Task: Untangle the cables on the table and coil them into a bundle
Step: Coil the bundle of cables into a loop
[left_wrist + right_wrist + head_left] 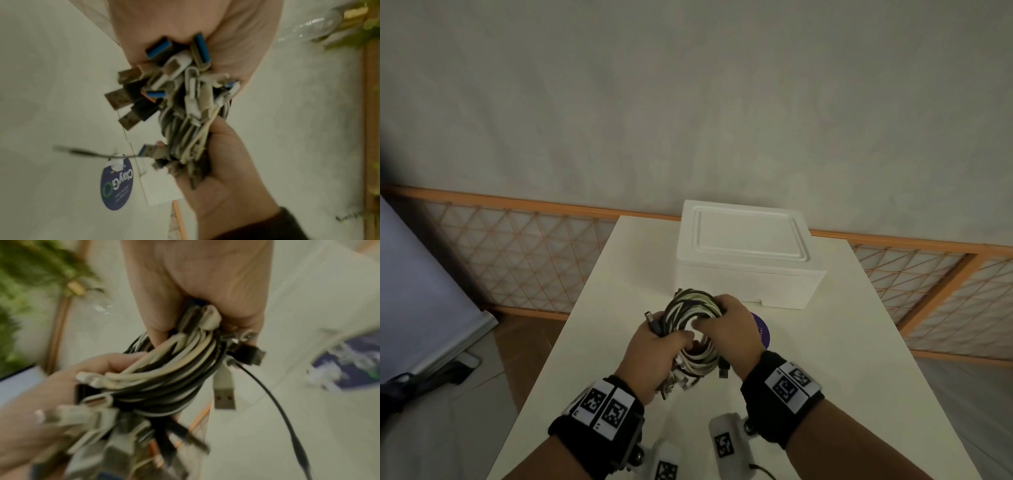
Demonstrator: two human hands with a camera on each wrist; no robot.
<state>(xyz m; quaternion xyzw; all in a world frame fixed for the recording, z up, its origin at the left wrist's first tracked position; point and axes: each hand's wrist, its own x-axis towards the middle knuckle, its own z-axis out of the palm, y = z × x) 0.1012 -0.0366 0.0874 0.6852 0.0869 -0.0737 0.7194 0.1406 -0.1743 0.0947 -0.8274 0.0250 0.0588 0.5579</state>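
A coil of black and white cables (693, 305) hangs above the white table (859, 342), held between both hands. My left hand (657, 346) grips the coil's near left side, where several USB plugs (131, 97) stick out below the palm. My right hand (729, 325) grips the right side, with its fingers curled through the loop. In the right wrist view the strands (164, 373) run between the two hands, a grey USB plug (224, 394) dangles free, and a thin black cable end (277, 402) trails downward. Both wrist views are blurred.
A white foam box (746, 253) with its lid on stands just behind the coil. A round purple label (763, 329) lies on the table under my right hand. An orange lattice fence (517, 253) runs behind the table, and floor lies to the left and right.
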